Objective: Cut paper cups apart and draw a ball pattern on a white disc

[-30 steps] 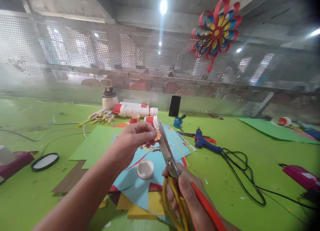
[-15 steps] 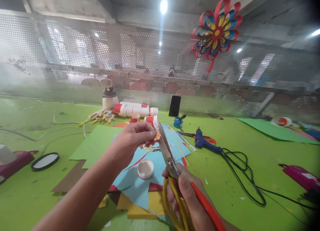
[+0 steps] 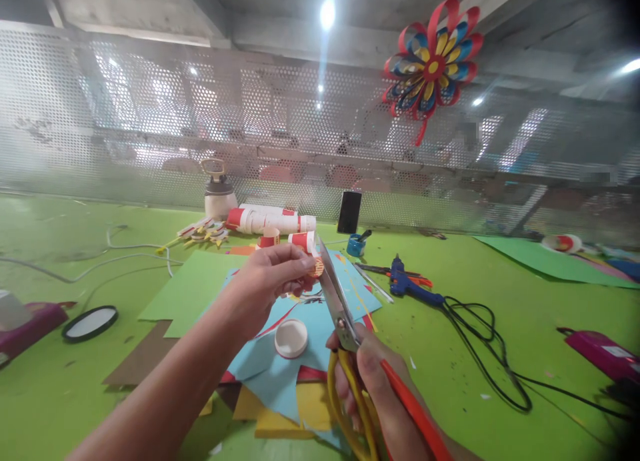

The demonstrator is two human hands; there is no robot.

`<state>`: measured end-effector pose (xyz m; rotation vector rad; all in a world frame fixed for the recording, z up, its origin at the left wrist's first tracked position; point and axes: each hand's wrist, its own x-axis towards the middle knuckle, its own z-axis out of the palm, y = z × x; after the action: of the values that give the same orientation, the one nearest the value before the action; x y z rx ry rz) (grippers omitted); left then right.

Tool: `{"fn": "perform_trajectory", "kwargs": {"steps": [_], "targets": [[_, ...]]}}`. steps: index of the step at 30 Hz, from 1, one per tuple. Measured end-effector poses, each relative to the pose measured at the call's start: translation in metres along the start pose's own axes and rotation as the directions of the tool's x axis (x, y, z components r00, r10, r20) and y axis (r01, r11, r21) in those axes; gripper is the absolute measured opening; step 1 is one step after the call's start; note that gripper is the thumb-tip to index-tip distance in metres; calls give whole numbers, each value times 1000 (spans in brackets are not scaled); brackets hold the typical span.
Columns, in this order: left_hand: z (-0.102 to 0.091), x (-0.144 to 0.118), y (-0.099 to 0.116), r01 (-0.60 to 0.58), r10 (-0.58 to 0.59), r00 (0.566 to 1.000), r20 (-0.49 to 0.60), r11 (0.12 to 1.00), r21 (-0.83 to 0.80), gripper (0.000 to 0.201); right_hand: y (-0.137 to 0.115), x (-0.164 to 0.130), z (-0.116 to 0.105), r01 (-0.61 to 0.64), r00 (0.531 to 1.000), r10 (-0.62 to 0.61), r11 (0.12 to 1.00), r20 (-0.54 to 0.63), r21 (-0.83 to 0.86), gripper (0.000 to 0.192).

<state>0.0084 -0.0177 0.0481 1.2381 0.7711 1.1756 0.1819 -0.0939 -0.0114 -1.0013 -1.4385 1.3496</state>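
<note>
Between the thumb and fingers of my left hand (image 3: 280,268) is a small round paper piece (image 3: 317,268), orange with pale markings. My right hand (image 3: 377,371) grips a pair of scissors (image 3: 340,314) with yellow and red handles. The blades point up and away, nearly closed, right beside the paper piece's edge; I cannot tell whether they touch it. Below my hands a white cut-off cup bottom (image 3: 291,338) lies on light blue paper (image 3: 260,361). Just beyond my left hand are a red and white paper cup (image 3: 302,241) and a smaller cup piece (image 3: 270,237).
On the green table (image 3: 450,381) a blue glue gun (image 3: 407,284) lies right, its black cable looping nearby. Stacked paper cups (image 3: 273,221), a spray bottle (image 3: 220,198), a phone (image 3: 349,212) and a blue tape roll (image 3: 356,245) stand behind. A round mirror-like disc (image 3: 90,323) lies left.
The round paper piece has turned slightly and shows more of its face beside the blades. Both hands stay in nearly the same place.
</note>
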Motion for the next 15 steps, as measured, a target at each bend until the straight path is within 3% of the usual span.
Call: {"fn": "perform_trajectory", "kwargs": {"steps": [8, 15], "targets": [[7, -1, -8, -31, 31, 999, 12, 999, -26, 21, 7, 1, 1, -7, 999, 9, 999, -40, 31, 60], [9, -2, -10, -6, 6, 1000, 0, 988, -154, 18, 5, 0, 2, -34, 999, 34, 999, -39, -1, 63]]}}
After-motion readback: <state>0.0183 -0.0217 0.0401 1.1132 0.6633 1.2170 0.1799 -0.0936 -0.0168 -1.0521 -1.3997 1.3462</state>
